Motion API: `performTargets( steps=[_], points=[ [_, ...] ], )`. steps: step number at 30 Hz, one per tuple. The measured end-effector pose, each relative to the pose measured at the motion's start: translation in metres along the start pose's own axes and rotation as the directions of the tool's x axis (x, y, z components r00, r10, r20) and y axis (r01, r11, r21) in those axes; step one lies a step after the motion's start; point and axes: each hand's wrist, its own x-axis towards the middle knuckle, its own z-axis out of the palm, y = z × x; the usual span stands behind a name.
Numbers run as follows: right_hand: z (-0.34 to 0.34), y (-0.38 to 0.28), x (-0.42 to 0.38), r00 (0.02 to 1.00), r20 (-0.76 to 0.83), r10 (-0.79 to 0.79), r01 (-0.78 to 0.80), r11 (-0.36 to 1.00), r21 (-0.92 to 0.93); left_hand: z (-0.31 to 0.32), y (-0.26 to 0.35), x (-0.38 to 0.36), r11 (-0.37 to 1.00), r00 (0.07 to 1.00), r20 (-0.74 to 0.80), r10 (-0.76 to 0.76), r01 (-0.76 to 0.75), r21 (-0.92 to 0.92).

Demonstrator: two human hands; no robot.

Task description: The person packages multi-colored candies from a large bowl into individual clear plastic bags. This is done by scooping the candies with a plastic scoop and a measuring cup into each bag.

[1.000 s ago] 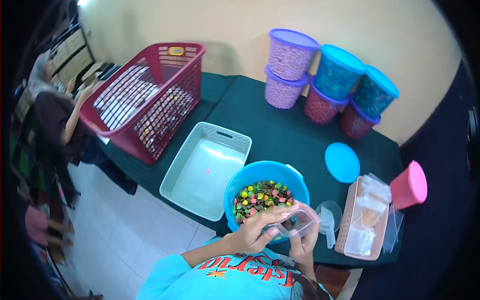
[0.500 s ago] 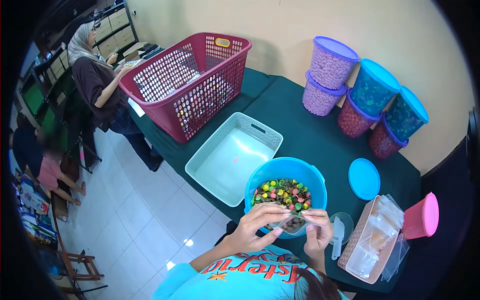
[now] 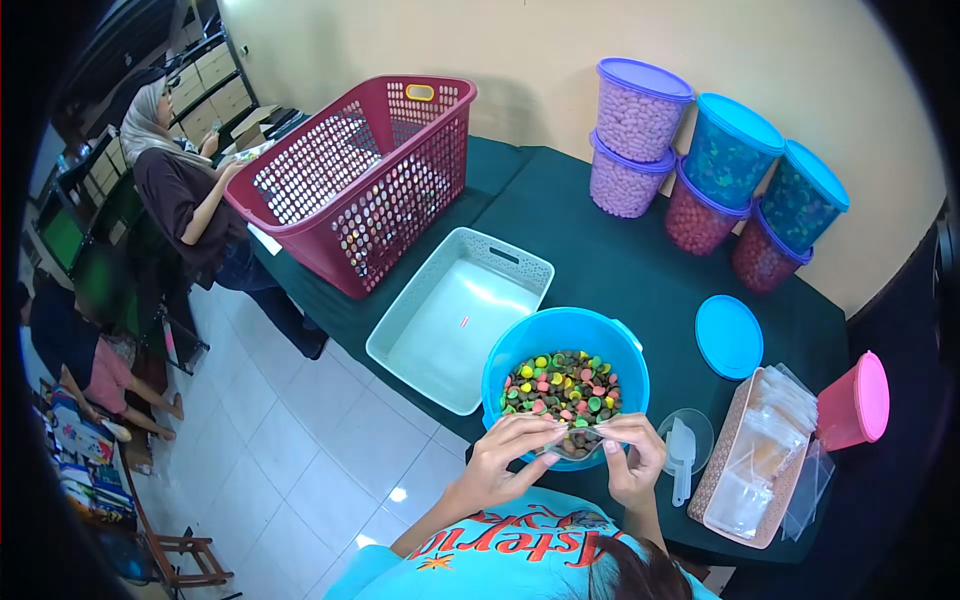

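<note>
My left hand [image 3: 508,458] and my right hand [image 3: 632,458] pinch the top edge of a small clear bag [image 3: 578,443], one at each side. Brown pieces show inside the bag. It is held over the near rim of a blue tub [image 3: 497,372]. Yellow, green, pink and brown candies [image 3: 565,387] lie in the tub. A white scoop [image 3: 682,455] rests on a clear round lid [image 3: 703,430], just right of my right hand.
Left of the tub are a pale tray [image 3: 440,330] and a red basket [image 3: 400,190]. Stacked candy tubs [image 3: 640,115], a blue lid [image 3: 729,337], a box of bags [image 3: 715,490] and a pink container [image 3: 853,402] stand right. Two people [image 3: 185,190] are at far left.
The view has shifted a little. My hands have drawn the bag's edge into a flatter, narrower opening between them.
</note>
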Motion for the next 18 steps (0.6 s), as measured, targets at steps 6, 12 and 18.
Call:
performTargets(
  steps=[6, 12, 18],
  points=[
    [0.0, -0.003, -0.005, 0.996, -0.018, 0.086, -0.086, 0.996, -0.024, 0.002, -0.008, 0.006, 0.998, 0.999, -0.009, -0.048, 0.048, -0.045],
    [0.009, -0.009, -0.007, 0.999, -0.016, 0.05, -0.052, 0.989, -0.135, -0.005, -0.021, 0.017, 0.999, 0.999, -0.013, 0.039, -0.039, -0.005],
    [0.027, -0.01, -0.01, 0.994, -0.111, 0.023, -0.045, 0.98, -0.192, -0.01, -0.031, 0.033, 0.987, 0.989, 0.065, 0.13, -0.123, -0.099]
  ],
)
